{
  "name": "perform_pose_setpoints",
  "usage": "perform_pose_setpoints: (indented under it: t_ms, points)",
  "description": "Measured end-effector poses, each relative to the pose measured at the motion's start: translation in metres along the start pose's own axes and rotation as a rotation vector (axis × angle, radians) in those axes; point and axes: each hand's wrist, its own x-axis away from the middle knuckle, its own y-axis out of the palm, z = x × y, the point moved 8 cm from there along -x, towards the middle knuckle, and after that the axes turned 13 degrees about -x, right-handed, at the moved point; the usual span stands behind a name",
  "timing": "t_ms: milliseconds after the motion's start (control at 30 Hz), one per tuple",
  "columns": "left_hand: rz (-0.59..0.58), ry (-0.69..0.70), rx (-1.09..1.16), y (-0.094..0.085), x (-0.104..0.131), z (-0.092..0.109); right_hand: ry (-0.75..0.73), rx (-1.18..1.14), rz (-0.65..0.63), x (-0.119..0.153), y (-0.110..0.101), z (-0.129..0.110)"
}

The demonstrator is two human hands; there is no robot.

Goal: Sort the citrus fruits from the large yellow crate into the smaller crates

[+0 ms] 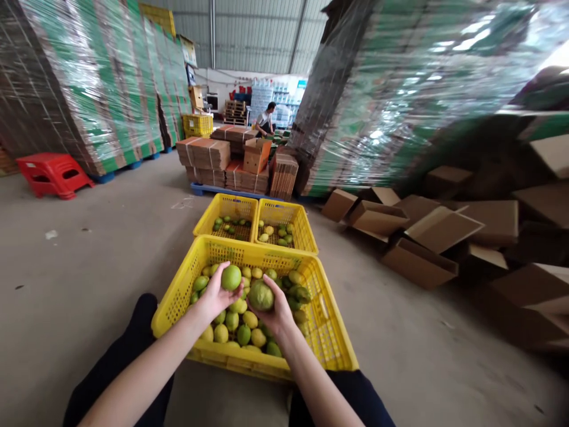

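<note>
My left hand (215, 298) is closed around a smooth, bright green lemon (231, 277). In my right hand (281, 313) is a larger, darker green lemon (261, 295) with a bumpy skin. Both hands are above a big yellow plastic crate (326, 323), with the two fruits held close together but apart. Below them lie many loose lemons (250, 320), some yellow and some green, partly hidden by my hands and forearms.
Two smaller yellow crates, one with green fruit (222, 204) and one with mixed fruit (306, 231), adjoin the far side. Empty cardboard boxes (420, 261) are heaped right. Wrapped stacks (364, 118) flank the floor. A red stool (56, 172) stands left; a person (265, 120) sits behind flattened cartons (204, 153).
</note>
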Motion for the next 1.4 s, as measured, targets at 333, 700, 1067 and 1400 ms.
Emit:
perform_pose_setpoints:
  t_ms: [333,700,1067,1400]
  points:
    - [0.039,0.056,0.069,-0.004,-0.01,0.003,0.026,-0.079,-0.028,-0.01,0.014,0.013]
    - [0.053,0.059,0.092,0.016,-0.006,0.004,0.028,-0.064,0.028,0.001,-0.009,-0.014]
    - [-0.058,0.042,0.099,0.029,-0.004,-0.011,-0.086,-0.171,-0.052,0.011,0.001,-0.028]
    - [0.076,0.017,0.19,0.012,-0.015,-0.011,-0.064,-0.229,0.016,-0.005,0.002,-0.004]
